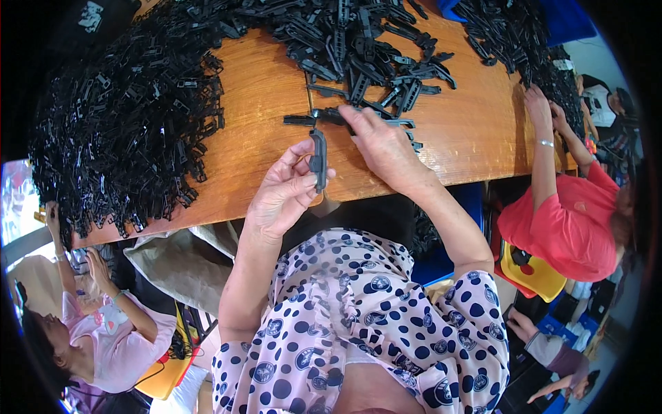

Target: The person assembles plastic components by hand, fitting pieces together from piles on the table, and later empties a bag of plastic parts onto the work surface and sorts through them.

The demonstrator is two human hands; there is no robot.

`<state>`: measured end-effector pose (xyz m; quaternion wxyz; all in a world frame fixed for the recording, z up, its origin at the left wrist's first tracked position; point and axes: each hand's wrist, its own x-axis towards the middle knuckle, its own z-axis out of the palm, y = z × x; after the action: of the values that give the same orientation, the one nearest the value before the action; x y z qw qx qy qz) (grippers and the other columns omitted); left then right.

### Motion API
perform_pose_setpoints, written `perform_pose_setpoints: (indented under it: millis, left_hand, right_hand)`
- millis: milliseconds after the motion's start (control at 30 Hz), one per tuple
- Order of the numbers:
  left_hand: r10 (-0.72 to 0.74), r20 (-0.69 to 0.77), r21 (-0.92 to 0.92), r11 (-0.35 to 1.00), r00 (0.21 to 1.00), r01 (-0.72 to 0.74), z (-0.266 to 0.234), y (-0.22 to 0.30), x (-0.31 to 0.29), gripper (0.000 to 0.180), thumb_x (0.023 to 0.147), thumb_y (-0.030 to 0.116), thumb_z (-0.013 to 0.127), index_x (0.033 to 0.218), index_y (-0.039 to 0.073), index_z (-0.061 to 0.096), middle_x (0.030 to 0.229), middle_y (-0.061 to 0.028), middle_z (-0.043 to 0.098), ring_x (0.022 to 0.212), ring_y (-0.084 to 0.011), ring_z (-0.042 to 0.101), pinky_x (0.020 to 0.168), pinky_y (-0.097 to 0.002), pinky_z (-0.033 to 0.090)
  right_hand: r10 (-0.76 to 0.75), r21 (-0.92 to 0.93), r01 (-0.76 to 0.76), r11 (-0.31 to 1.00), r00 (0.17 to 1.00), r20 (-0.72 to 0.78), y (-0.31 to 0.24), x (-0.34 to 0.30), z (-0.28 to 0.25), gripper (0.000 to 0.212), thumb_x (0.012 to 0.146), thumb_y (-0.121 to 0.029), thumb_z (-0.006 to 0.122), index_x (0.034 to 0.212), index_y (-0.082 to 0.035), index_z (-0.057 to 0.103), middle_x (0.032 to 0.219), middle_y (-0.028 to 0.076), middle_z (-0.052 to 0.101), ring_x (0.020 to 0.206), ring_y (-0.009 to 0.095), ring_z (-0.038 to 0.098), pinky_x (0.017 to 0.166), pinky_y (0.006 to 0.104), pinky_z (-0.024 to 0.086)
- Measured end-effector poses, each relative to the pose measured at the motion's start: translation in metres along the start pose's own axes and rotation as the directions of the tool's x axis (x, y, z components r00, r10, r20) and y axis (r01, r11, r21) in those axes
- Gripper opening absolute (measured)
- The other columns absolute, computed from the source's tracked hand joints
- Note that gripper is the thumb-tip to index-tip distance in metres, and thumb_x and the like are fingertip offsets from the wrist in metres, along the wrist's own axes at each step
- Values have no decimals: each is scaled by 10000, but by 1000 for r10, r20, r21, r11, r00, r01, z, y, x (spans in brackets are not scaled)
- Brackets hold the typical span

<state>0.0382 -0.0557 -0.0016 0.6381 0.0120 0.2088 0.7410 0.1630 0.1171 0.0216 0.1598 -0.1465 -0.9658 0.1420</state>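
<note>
My left hand (pixel 279 190) is closed, pinching a long black plastic part (pixel 318 160) upright between thumb and fingers just above the table's near edge. The part has a curved top end and a raised block on its side. To its right, my right hand (pixel 386 146) reaches over the table with its fingertips closed on a dark plastic piece (pixel 331 115); its thumb is partly hidden. A short black piece (pixel 298 120) lies by that piece's left end. Just beyond my right hand begins a heap of long, slotted black plastic parts (pixel 358 52).
A large mound of small black clips (pixel 124 131) covers the left of the wooden table (pixel 255 90). Another black pile (pixel 524 41) lies at the far right, near a blue bin (pixel 569 21). People work at both sides, one in red (pixel 565 224), one in pink (pixel 114 338).
</note>
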Motion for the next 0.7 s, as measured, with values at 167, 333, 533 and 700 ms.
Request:
perform_pose_setpoints:
  millis: [167,333,533,700]
  left_hand:
    - [136,-126,258,961,983,-100,11,0,1,511,782,-92,644,1259,16,496,1029,-66,581,1009,-202,608,878,-286,507]
    - [305,-207,485,857,929,-173,14,-13,10,474,774,-85,659,1217,16,525,994,-45,585,965,-149,601,856,-270,506]
    - [552,-153,547,738,820,-395,25,-33,18,363,787,-136,589,1101,28,514,996,-33,585,958,-103,583,833,-237,480]
    - [570,-155,560,724,807,-403,22,-41,20,309,822,-120,568,1079,33,489,1036,-41,577,987,-99,569,870,-250,465]
  right_hand:
    - [366,787,-213,580,930,-18,-10,-6,1,219,787,52,663,996,1,623,961,125,619,779,219,654,654,268,529]
    - [71,426,115,897,915,-398,-34,-6,13,181,770,56,661,947,21,650,998,160,656,855,249,665,714,288,548]
    - [-144,253,299,920,859,-491,-39,-9,25,233,687,53,680,920,60,664,998,169,649,901,297,660,746,346,556]
    - [-100,268,257,929,868,-486,-41,-12,27,233,666,53,684,899,59,663,976,165,644,916,316,654,772,368,557]
